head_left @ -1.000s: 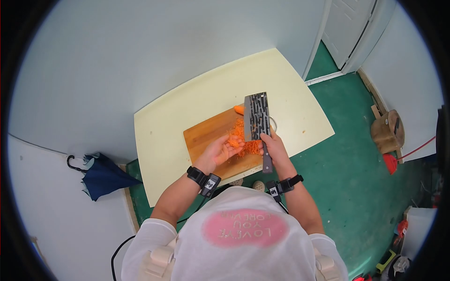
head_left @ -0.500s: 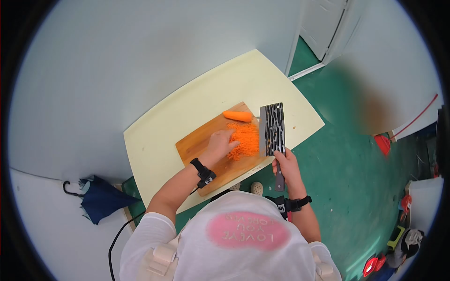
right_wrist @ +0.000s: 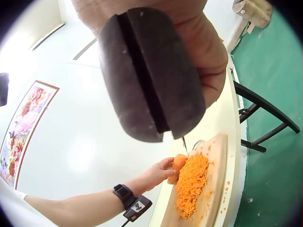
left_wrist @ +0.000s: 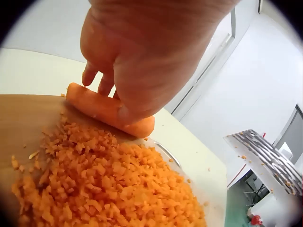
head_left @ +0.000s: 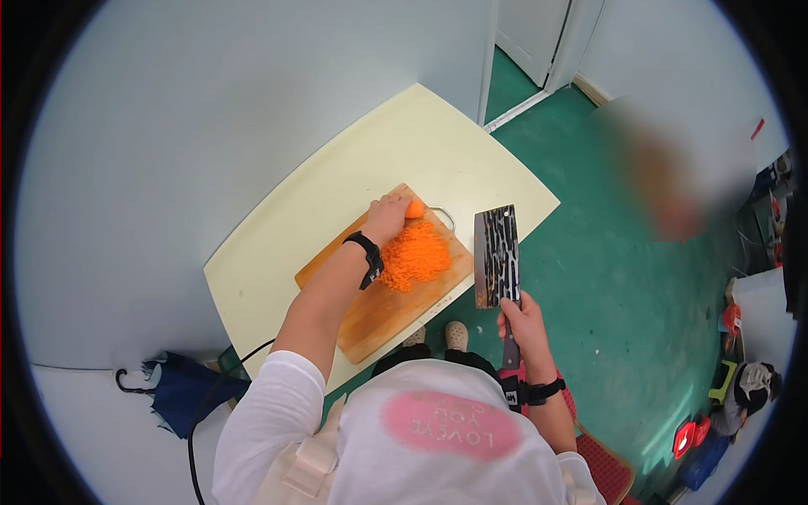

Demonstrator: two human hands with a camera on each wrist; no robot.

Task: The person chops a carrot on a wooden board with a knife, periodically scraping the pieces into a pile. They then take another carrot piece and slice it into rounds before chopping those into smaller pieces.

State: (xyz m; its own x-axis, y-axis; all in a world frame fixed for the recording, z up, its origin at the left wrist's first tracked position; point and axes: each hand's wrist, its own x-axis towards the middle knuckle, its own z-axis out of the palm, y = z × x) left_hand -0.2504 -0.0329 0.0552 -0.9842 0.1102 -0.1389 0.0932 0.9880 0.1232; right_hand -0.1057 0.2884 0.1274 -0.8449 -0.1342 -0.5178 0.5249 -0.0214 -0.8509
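The carrot piece (left_wrist: 102, 109) lay along the far edge of the cutting board (head_left: 379, 316), just beyond the heap of chopped carrot (head_left: 412, 257), probably kept there so that it stayed within reach without mixing into the small bits. The left hand (head_left: 387, 216) was clamped on it, thumb on the near side and fingers over the far side, a hold that looked meant to stop so round a thing from rolling. The piece was bright orange and smooth, seemingly peeled, with a blunt end turned to the right and a faint wet sheen. The heap beside it was a loose, uneven mound of fine bits, with stray crumbs scattered on the wood around it. The board sat at a slant on the pale table (head_left: 278, 261), close to the near edge, which presumably suited the person standing there, and its metal ring (left_wrist: 168, 153) stuck out at the far right end. To the right, well apart from the board, the right hand (head_left: 526, 324) was curled round the handle of the cleaver (head_left: 497, 257), the thumb up near the base of the blade; held raised and aside, it appeared to leave the left hand free room. Orange specks clung to the blade, whose face had a dark, streaked pattern
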